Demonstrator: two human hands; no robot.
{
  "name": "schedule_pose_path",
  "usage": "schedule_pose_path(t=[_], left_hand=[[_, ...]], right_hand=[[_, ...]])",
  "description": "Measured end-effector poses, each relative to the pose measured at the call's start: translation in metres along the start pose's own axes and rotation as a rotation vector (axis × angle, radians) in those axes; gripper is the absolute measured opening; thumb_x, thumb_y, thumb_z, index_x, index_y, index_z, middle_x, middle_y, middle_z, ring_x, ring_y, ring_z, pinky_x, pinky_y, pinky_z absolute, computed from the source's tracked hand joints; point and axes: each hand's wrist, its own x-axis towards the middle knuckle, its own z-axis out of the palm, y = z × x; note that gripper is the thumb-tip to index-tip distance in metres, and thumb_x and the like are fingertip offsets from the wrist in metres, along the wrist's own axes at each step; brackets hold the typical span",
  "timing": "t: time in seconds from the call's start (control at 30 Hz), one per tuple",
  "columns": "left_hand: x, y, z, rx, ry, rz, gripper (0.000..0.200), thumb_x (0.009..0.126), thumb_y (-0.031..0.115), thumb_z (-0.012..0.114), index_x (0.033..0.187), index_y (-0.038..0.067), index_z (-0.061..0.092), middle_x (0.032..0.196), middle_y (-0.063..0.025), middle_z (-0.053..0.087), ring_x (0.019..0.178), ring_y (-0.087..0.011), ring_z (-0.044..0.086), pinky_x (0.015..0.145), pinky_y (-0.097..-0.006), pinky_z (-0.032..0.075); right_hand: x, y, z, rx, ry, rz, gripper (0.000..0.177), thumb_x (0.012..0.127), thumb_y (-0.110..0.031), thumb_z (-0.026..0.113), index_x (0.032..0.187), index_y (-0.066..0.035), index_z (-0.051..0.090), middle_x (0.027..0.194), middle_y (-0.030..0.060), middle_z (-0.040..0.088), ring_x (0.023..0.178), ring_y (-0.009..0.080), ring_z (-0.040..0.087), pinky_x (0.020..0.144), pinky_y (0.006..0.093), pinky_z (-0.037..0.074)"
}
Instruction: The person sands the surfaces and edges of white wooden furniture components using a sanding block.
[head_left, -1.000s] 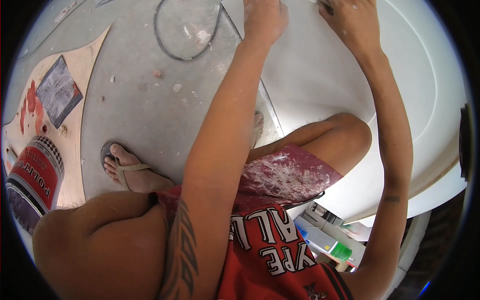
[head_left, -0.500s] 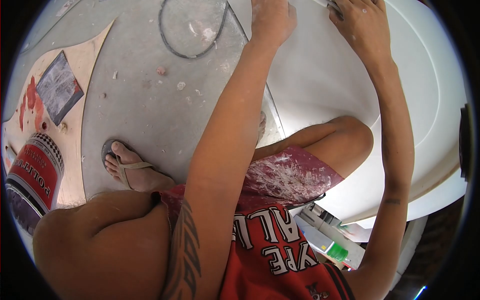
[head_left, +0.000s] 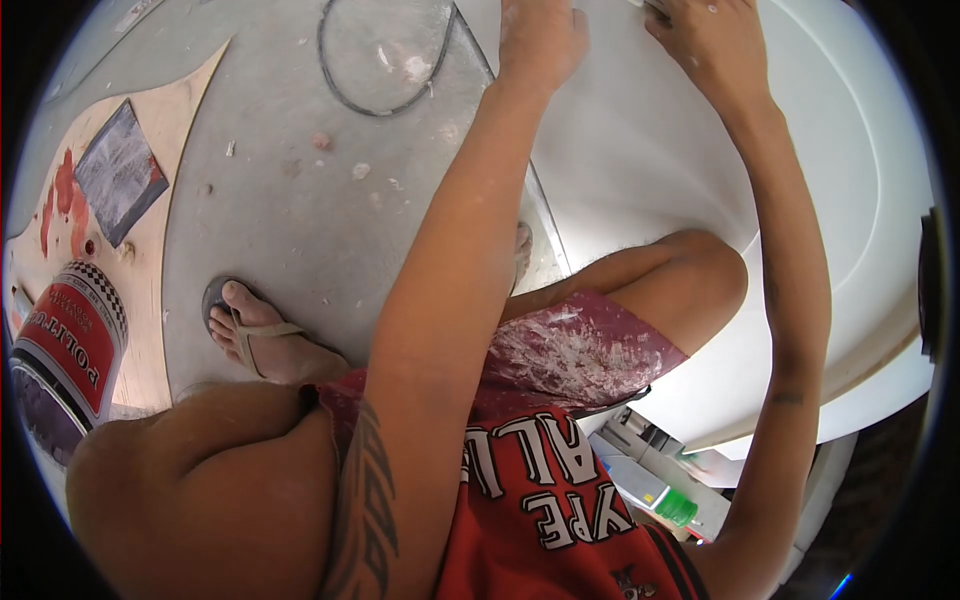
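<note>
My left hand (head_left: 543, 42) is at the top edge, over the edge of a smooth white curved panel (head_left: 640, 150); the frame cuts off most of its fingers. My right hand (head_left: 712, 48) is farther right above the same panel, its fingers bent around a thin, pale-grey piece that shows only in part at the top edge. I cannot tell what that piece is. White dust specks mark the back of this hand. Both forearms reach forward over my bent legs and the dust-smeared maroon shorts (head_left: 590, 345).
On the left, a red-labelled can (head_left: 72, 345) and a dusty dark square sheet (head_left: 120, 172) sit on a red-stained wooden board (head_left: 188, 120). A black hose (head_left: 322, 60) loops over the debris-strewn grey floor (head_left: 290, 200). A green-capped bottle (head_left: 675, 507) lies behind, near my right arm.
Both hands have shifted slightly left and up, the right one more, with its thin piece. The can, board and hose stay where they were.
</note>
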Motion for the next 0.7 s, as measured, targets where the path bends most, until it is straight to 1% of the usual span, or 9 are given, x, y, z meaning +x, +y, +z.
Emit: schedule_pose_path(t=[0.07, 0.13, 0.17, 0.3, 0.37, 0.43, 0.5, 0.57, 0.7], left_hand=[[-0.001, 0.0, -0.003, -0.003, 0.011, 0.015, 0.04, 0.081, 0.0, 0.062, 0.12, 0.004, 0.058, 0.118, -0.0193, 0.055, 0.117, -0.0405, 0.053, 0.103, -0.0497, 0.044], [0.001, -0.001, -0.004, -0.034, -0.062, -0.037, 0.04, 0.081, 0.0, 0.063, 0.121, 0.003, 0.058, 0.119, -0.0198, 0.054, 0.118, -0.0407, 0.053, 0.104, -0.0498, 0.044], [0.001, -0.001, -0.004, -0.034, -0.064, -0.037, 0.04, 0.081, 0.0, 0.063, 0.121, 0.003, 0.058, 0.119, -0.0198, 0.054, 0.118, -0.0407, 0.053, 0.104, -0.0498, 0.044], [0.0, -0.005, 0.0, -0.014, -0.058, -0.05, 0.04, 0.081, 0.001, 0.064, 0.121, 0.002, 0.057, 0.12, -0.0204, 0.054, 0.119, -0.0414, 0.052, 0.104, -0.0501, 0.044], [0.002, -0.004, 0.0, -0.016, -0.055, -0.067, 0.041, 0.081, 0.001, 0.064, 0.121, 0.002, 0.057, 0.12, -0.0206, 0.054, 0.118, -0.0417, 0.052, 0.104, -0.0502, 0.044], [0.0, -0.004, 0.002, -0.002, -0.013, -0.066, 0.041, 0.081, 0.0, 0.063, 0.121, 0.002, 0.057, 0.12, -0.0209, 0.054, 0.118, -0.042, 0.053, 0.103, -0.0503, 0.044], [-0.001, -0.006, 0.003, -0.003, -0.012, -0.055, 0.041, 0.081, 0.0, 0.063, 0.122, 0.002, 0.057, 0.12, -0.0209, 0.054, 0.117, -0.0419, 0.053, 0.103, -0.0504, 0.044], [-0.001, -0.007, 0.002, -0.007, -0.012, -0.04, 0.041, 0.081, 0.0, 0.063, 0.122, 0.002, 0.058, 0.12, -0.0208, 0.055, 0.117, -0.0418, 0.053, 0.102, -0.0504, 0.044], [-0.001, -0.004, -0.001, -0.02, -0.039, -0.037, 0.041, 0.081, 0.001, 0.063, 0.122, 0.003, 0.058, 0.119, -0.0202, 0.055, 0.117, -0.0417, 0.053, 0.103, -0.0504, 0.044]], right_hand=[[-0.003, 0.002, 0.002, -0.027, 0.03, -0.025, 0.014, 0.074, -0.019, 0.073, 0.068, -0.009, 0.066, 0.072, 0.0048, 0.065, 0.082, 0.0234, 0.059, 0.079, 0.041, 0.043], [0.004, 0.0, 0.012, -0.027, 0.033, -0.025, 0.014, 0.074, -0.019, 0.073, 0.067, -0.009, 0.066, 0.072, 0.0048, 0.066, 0.082, 0.0234, 0.059, 0.079, 0.0414, 0.043], [0.007, 0.0, 0.017, -0.028, 0.033, -0.027, 0.014, 0.074, -0.02, 0.073, 0.067, -0.009, 0.066, 0.072, 0.0047, 0.066, 0.082, 0.0235, 0.059, 0.08, 0.0418, 0.043], [0.012, -0.004, 0.018, -0.01, 0.06, -0.054, 0.014, 0.073, -0.02, 0.073, 0.066, -0.01, 0.066, 0.072, 0.0044, 0.065, 0.082, 0.0235, 0.059, 0.079, 0.0416, 0.043], [0.008, -0.001, 0.01, -0.025, 0.0, -0.022, 0.014, 0.074, -0.02, 0.072, 0.066, -0.01, 0.065, 0.073, 0.0042, 0.066, 0.083, 0.0235, 0.06, 0.08, 0.0415, 0.043], [0.005, 0.0, 0.011, -0.04, -0.001, -0.018, 0.014, 0.074, -0.02, 0.072, 0.067, -0.01, 0.065, 0.073, 0.0041, 0.066, 0.083, 0.0234, 0.06, 0.08, 0.0416, 0.043], [0.007, 0.0, 0.016, -0.052, 0.0, -0.004, 0.014, 0.074, -0.02, 0.072, 0.067, -0.011, 0.065, 0.074, 0.0039, 0.066, 0.083, 0.0234, 0.06, 0.08, 0.0417, 0.043], [0.014, -0.004, 0.024, -0.006, 0.047, -0.025, 0.013, 0.074, -0.019, 0.072, 0.067, -0.011, 0.065, 0.074, 0.0041, 0.066, 0.083, 0.0234, 0.059, 0.08, 0.0419, 0.043], [0.016, -0.006, 0.017, 0.001, 0.037, -0.034, 0.013, 0.074, -0.019, 0.072, 0.066, -0.011, 0.064, 0.073, 0.0043, 0.065, 0.082, 0.0235, 0.059, 0.08, 0.0416, 0.043]])
